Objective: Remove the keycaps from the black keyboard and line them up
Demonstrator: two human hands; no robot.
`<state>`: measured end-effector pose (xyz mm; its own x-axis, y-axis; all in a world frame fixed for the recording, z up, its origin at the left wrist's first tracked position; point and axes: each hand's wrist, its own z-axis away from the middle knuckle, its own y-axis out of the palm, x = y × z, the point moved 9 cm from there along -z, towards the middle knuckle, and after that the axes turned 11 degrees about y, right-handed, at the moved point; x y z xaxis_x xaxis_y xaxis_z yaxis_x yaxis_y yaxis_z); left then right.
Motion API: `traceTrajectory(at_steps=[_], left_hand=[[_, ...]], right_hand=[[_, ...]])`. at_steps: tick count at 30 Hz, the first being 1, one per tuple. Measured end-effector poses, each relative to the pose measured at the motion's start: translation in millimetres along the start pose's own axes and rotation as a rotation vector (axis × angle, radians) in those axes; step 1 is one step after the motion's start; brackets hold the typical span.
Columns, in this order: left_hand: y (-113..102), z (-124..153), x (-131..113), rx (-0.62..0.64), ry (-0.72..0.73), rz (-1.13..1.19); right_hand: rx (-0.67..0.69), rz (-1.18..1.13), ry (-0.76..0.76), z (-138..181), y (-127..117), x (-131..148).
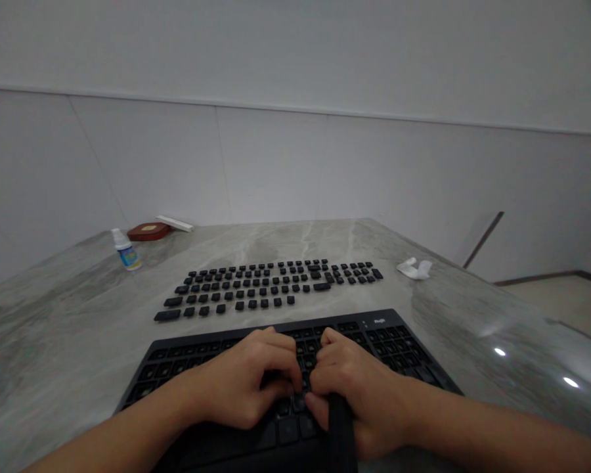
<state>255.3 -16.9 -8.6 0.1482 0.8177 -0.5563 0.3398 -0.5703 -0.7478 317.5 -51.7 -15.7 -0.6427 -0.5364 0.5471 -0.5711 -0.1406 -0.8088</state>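
A black keyboard [270,334] lies in front of me, with many key positions bare of caps. My left hand [256,374] rests over its middle, thumb and forefinger drawn together on a keycap [299,401] in the lower rows. Close beside it, my right hand [352,384] is curled around a black, bar-shaped tool [342,433] whose lower end runs toward the bottom edge. Its thumb tip reaches the same keycap. The tool's working end is hidden. A few caps, such as a square keycap [288,430], sit on the near rows.
Behind the keyboard, loose black keycaps [249,284] lie in rows on the grey marbled table [473,341]. A white spray bottle [127,251] with a blue label, a red-brown case [148,231] and a white strip [175,223] are at left. Crumpled white tissue [414,268] lies at right.
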Motion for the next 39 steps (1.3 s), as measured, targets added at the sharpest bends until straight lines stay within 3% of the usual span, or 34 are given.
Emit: traceTrajectory(at_steps=[18,33,39], left_hand=[[1.7,0.1,2.8,0.019,-0.011,-0.024],[-1.6,-0.9,9.7,0.002,-0.028,0.036],[-1.4,-0.1,9.9,-0.004,-0.047,0.019]], right_hand=[[-0.123,-0.07,0.059,0.0,-3.2,-5.4],[-0.019,-0.044,0.208,-1.3,3.7,-17.8],[-0.029,-0.021,0.131,-1.7,-0.1,-9.6]])
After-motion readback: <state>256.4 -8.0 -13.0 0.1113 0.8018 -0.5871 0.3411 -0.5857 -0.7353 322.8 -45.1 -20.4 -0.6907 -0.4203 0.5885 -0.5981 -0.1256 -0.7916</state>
